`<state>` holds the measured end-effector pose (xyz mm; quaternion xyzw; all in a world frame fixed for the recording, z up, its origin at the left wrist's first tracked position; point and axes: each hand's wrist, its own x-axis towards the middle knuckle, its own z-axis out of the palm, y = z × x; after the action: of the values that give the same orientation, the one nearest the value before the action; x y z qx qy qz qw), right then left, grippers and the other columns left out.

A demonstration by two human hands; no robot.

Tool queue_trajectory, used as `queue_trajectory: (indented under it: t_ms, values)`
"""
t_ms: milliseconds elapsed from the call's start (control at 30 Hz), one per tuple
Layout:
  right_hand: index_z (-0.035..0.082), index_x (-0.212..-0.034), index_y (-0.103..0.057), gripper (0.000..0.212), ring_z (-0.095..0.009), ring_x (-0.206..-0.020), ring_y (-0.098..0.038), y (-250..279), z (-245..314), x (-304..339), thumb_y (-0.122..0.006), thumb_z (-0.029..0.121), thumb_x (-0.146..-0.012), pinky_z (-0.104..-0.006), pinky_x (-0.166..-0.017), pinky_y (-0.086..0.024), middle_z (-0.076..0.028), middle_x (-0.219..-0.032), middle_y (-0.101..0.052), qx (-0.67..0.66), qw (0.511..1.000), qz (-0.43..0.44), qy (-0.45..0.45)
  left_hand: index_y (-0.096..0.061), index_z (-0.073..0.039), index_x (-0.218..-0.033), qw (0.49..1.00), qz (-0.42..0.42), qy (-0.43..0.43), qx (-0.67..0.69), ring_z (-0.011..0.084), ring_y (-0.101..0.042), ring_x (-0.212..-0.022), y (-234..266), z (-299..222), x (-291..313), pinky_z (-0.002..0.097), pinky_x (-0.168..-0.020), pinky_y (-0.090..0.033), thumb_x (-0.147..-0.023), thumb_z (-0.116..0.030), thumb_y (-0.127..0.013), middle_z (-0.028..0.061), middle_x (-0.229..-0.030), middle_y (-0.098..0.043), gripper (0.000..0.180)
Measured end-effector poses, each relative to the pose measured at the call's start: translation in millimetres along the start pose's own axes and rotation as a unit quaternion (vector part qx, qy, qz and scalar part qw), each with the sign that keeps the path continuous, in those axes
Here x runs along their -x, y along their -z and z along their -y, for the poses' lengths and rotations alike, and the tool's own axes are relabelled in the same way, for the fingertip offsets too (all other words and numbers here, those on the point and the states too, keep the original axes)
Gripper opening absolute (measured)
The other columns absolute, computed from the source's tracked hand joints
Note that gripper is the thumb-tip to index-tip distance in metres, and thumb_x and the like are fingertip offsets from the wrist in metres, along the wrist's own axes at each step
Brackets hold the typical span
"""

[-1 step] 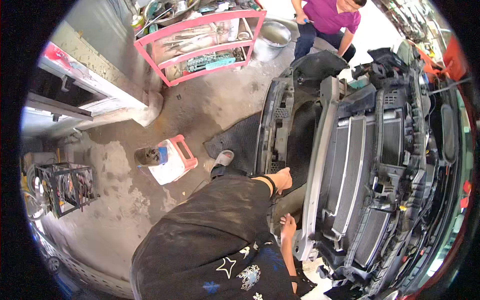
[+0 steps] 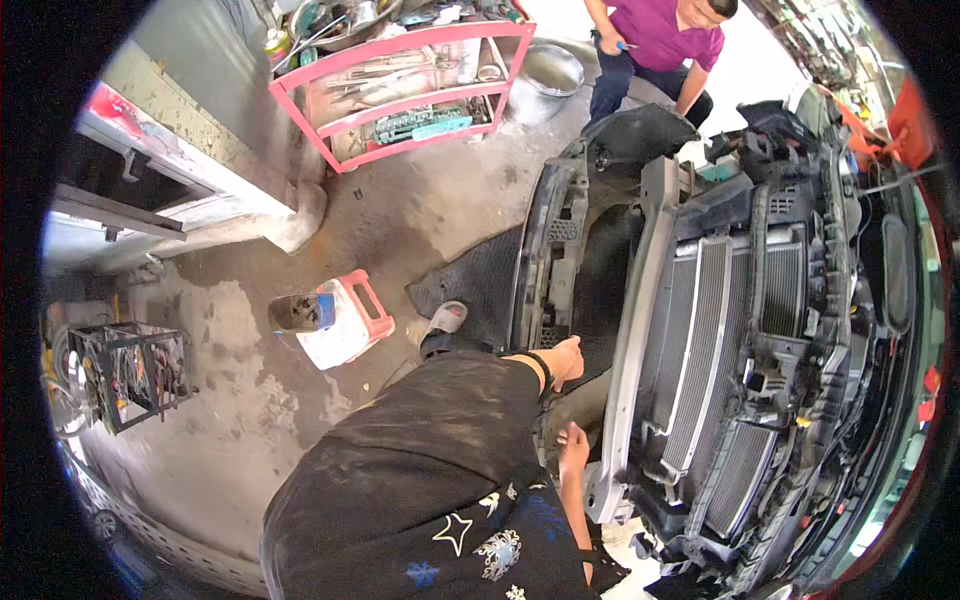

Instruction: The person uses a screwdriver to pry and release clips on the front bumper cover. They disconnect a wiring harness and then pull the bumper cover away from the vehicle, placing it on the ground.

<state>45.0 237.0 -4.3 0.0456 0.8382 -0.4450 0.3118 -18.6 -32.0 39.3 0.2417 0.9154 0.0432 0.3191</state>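
My left hand, with a dark band on the wrist, is closed beside the lower end of a black front bumper. Closer to me, my right hand has its fingers curled in, just left of a grey metal crossbeam. What either hand holds, if anything, is too small to make out. Right of the crossbeam, the opened front of a car shows its finned radiator. The bumper stands on its own in front of the car, above a dark mat.
A person in a purple shirt crouches beyond the bumper, holding a blue-handled tool. A red tool cart stands beside a metal bucket. Behind me are a red stool and a black rack. My grey shoe touches the mat.
My right hand has shifted very slightly, its fingers a little differently bent. My left hand stays in place. The other person's blue-handled tool has moved a little to the right.
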Motion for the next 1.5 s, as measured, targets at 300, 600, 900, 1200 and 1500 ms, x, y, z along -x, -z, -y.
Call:
queue_trajectory:
  t_ms: [300,600,900,1200,1500]
  values:
    - [-0.006,-0.102,-0.061,0.057,-0.025,-0.084,-0.061,-66.8,68.2,-10.1,-0.071,0.046,-0.079,-0.0359,-0.080,-0.047,-0.016,-0.088,-0.066,0.210,0.978,-0.013,-0.004,-0.072,-0.015,-0.103,0.998,-0.010,0.031,-0.044,0.0267,-0.048,-0.119,15.6,100.3,27.1,0.0498,-0.102,-0.028,-0.083,-0.063,-0.055,0.0004,-0.117,-0.065,0.054]
    - [-0.006,-0.127,-0.049,0.083,-0.036,-0.119,-0.051,-61.6,45.5,3.8,-0.069,0.055,-0.075,-0.0414,-0.099,-0.040,-0.026,-0.127,-0.053,0.227,0.963,0.064,-0.128,-0.070,-0.015,-0.100,0.993,-0.104,0.011,-0.049,0.0237,-0.053,-0.107,0.4,102.1,28.4,0.0471,-0.098,-0.030,-0.082,-0.065,-0.051,0.0017,-0.103,-0.066,0.056]
    - [0.000,-0.136,-0.044,0.089,-0.039,-0.127,-0.044,-62.6,42.3,1.7,-0.058,0.066,-0.078,-0.0426,-0.106,-0.035,-0.027,-0.137,-0.044,0.263,0.942,0.180,-0.104,-0.071,-0.002,-0.089,0.994,-0.004,-0.071,0.079,0.0315,-0.065,-0.094,17.6,111.1,24.1,0.0441,-0.084,-0.047,-0.060,-0.072,-0.068,0.0133,-0.093,-0.070,0.075]
    - [0.009,-0.130,-0.056,0.074,-0.025,-0.112,-0.054,-46.9,-46.6,-11.3,-0.042,0.067,-0.088,-0.0370,-0.097,-0.040,-0.012,-0.128,-0.058,0.063,0.932,0.210,-0.289,-0.057,-0.006,-0.128,0.941,0.333,0.046,0.050,0.0305,-0.048,-0.126,7.0,20.2,-56.4,0.0428,-0.103,-0.038,-0.082,-0.065,-0.050,0.0138,-0.137,-0.050,0.075]
    - [0.003,-0.124,-0.057,0.058,-0.037,-0.123,-0.049,-65.3,-44.7,-17.2,-0.024,0.043,-0.098,-0.0472,-0.102,-0.038,-0.021,-0.133,-0.051,0.176,0.925,0.282,-0.186,-0.048,-0.018,-0.138,0.877,0.460,0.134,0.040,0.0266,-0.039,-0.134,-46.5,-6.2,-85.2,0.0432,-0.107,-0.033,-0.082,-0.069,-0.046,0.0059,-0.147,-0.040,0.076]
